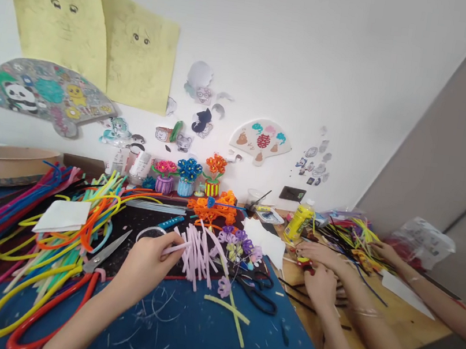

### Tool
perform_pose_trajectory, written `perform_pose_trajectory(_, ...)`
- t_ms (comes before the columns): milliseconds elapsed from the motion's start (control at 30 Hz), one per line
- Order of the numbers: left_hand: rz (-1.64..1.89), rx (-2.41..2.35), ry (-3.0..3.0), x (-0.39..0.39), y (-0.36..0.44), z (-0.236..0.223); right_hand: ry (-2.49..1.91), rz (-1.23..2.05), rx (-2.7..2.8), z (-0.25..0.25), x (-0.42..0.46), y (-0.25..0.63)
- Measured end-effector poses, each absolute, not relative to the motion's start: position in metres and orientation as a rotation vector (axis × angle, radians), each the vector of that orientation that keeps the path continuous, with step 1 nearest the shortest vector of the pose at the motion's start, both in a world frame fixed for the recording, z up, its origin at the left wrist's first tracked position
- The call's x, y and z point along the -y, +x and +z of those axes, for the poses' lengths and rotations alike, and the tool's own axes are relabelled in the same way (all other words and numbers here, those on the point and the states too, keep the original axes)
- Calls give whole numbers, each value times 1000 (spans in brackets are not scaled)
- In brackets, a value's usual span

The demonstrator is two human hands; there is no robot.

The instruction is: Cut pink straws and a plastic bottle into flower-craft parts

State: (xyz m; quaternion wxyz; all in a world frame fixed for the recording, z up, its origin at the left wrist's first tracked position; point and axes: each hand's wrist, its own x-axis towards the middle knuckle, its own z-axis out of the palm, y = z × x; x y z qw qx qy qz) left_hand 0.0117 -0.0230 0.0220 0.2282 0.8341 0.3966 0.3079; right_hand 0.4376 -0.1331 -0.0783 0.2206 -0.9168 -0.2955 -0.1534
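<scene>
My left hand [153, 257] is closed in a pinch on a short lilac pipe cleaner piece [176, 249]. Just right of it lies a pile of cut lilac pipe cleaner pieces [198, 257]. Beyond these are purple and lilac pipe cleaner flowers [237, 245], some with wire stems. Reaching right, my right hand [322, 287] has its fingers closed at a small red and yellow thing [304, 261], whose kind I cannot make out. A co-worker's hand [320, 253] meets mine there, and partly hides the thing. Two light yellow strips [228, 309] cross on the blue mat.
Open red-handled scissors [107, 252] lie left, beside bundled pipe cleaners [75, 232]. Black-handled scissors [256, 294] rest right of the flowers. Potted flowers [189, 176] line the wall. A yellow bottle [299, 220] stands near the co-worker; another person's hand [385, 252] touches more pipe cleaners.
</scene>
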Motion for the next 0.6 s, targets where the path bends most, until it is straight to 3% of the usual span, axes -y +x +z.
perform_pose_trajectory(233, 846, -891, 2051, 30, 15, 26, -2340, -436, 1199, -28, 119, 362)
perform_pose_trajectory(400, 808, -748, 1697, 34, 13, 29, -1601, 238, 1424, 21, 88, 255)
perform_pose_trajectory(600, 925, -739, 1570, 33, 12, 27, -1108, 870, 1417, 18, 52, 159)
